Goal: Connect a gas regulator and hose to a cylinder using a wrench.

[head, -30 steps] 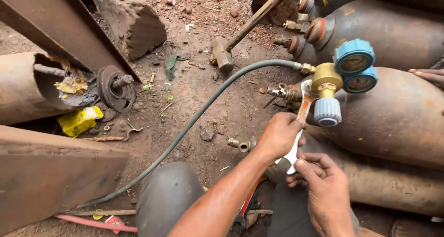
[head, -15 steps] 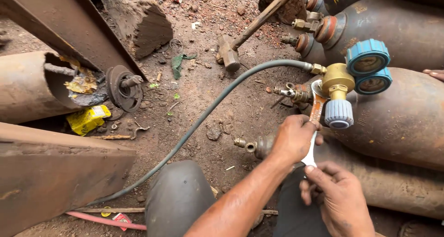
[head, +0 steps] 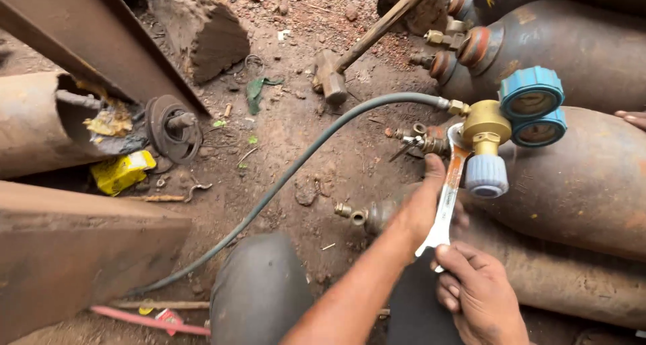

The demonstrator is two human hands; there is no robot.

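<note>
A brass gas regulator (head: 484, 126) with two blue gauges (head: 531, 92) and a pale blue knob (head: 486, 175) sits on the valve of a rusty cylinder (head: 592, 183) lying on its side. A silver spanner (head: 447, 197), rusty near its head, has its jaw on the fitting just left of the regulator. My left hand (head: 420, 210) grips the spanner's middle, thumb pointing up along the shaft. My right hand (head: 478, 294) holds the spanner's lower end. A grey hose (head: 303, 163) runs from the regulator down to the lower left.
More cylinders (head: 572, 42) lie at the top right, and another person's fingertips (head: 632, 118) rest on one. A hammer (head: 333, 82) lies on the dirt. Rusty steel beams (head: 81, 251), a pipe (head: 33, 126) and a yellow wrapper (head: 121, 172) fill the left. My dark knee (head: 259, 294) is in front.
Both hands have kept hold of the spanner and have shifted a little with it at the fitting. The view has drifted slightly, so the regulator sits further right in the picture.
</note>
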